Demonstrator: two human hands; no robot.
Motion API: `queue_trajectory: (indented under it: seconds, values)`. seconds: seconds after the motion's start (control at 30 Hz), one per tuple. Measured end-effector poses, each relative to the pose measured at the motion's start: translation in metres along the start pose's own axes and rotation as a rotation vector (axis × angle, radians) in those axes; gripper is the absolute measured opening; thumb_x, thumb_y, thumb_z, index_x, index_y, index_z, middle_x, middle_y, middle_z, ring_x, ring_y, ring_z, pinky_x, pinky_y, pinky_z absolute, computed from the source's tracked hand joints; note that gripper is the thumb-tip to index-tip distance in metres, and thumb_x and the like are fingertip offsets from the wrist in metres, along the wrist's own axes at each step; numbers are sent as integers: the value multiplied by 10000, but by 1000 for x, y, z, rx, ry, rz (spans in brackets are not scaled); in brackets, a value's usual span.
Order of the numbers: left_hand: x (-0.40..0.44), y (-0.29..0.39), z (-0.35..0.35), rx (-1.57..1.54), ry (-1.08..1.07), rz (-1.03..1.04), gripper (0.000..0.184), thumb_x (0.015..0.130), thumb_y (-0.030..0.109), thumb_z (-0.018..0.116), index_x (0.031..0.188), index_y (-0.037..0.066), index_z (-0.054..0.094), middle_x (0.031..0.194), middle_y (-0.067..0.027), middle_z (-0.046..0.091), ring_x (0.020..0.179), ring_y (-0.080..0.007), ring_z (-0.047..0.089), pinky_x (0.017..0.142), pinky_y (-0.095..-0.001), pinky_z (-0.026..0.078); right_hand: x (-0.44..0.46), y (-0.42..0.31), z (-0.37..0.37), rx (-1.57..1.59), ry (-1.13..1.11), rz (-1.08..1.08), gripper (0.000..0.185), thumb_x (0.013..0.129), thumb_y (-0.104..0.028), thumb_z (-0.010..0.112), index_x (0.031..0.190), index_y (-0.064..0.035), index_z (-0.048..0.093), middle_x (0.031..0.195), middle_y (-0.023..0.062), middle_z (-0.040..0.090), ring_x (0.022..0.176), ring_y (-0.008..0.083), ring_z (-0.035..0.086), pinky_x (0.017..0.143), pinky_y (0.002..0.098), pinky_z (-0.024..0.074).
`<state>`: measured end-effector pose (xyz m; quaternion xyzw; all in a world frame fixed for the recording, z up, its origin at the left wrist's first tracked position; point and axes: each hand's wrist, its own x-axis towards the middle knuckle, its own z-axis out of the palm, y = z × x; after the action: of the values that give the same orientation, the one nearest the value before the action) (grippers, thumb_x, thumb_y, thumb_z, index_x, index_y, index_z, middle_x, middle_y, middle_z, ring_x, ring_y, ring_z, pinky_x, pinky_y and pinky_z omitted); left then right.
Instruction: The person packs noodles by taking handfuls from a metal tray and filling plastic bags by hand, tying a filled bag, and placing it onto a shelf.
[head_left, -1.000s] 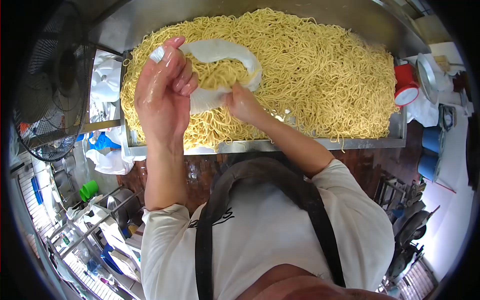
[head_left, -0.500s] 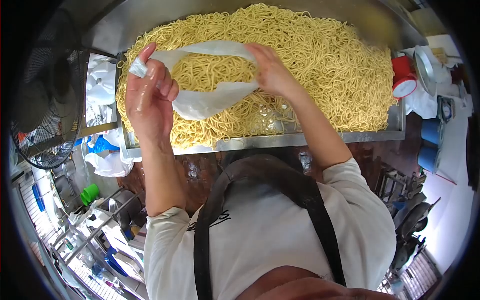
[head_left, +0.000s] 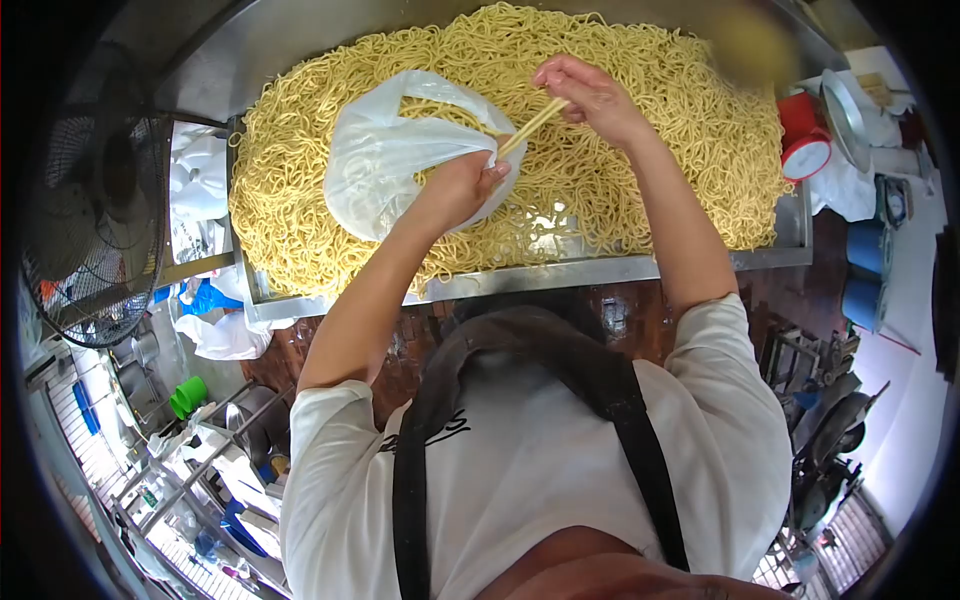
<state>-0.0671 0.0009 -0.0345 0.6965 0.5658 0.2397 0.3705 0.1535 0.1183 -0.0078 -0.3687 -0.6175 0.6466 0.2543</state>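
Note:
A large heap of yellow noodles (head_left: 660,150) fills a metal tray (head_left: 560,274). Over its left-middle part is a translucent white plastic bag (head_left: 375,165) with noodles showing at its opening. My left hand (head_left: 462,190) is closed on the gathered rim of the bag at its right side. My right hand (head_left: 590,98), to the upper right of the bag, pinches a few noodle strands (head_left: 532,127) that stretch down to the bag's edge beside my left fingers.
A black fan (head_left: 100,200) stands at the far left, with white plastic bags (head_left: 225,330) near the tray's left corner. Beyond the tray's right end are a red container (head_left: 803,140) and a round metal lid (head_left: 845,120). A metal rack (head_left: 200,450) stands at lower left.
My left hand has moved right, from the bag's left side to its right rim. My right hand has let go of the rim and moved up and right with noodle strands. The bag's opening has narrowed.

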Motion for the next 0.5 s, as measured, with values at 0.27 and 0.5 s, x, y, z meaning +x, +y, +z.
queue_trajectory:
  seconds: [0.27, 0.5]
  values:
    - [9, -10, -14, 258, -148, -120, 499, 1001, 452, 430, 955, -3, 632, 825, -252, 634, 800, -433, 599, 741, -477, 465, -8, -25, 11, -6, 93, -106, 283, 976, -368, 564, 1161, -158, 600, 931, -64, 580, 595, 46, 376, 560, 204, 377]
    - [-43, -36, -61, 160, 346, -198, 354, 1003, 307, 492, 1126, -9, 593, 1015, -210, 656, 989, -347, 622, 872, -399, 469, 25, 89, -75, -1293, 513, 199, 571, 931, -404, 606, 1343, -21, 506, 1144, 167, 651, 967, 322, 628, 790, 444, 511]
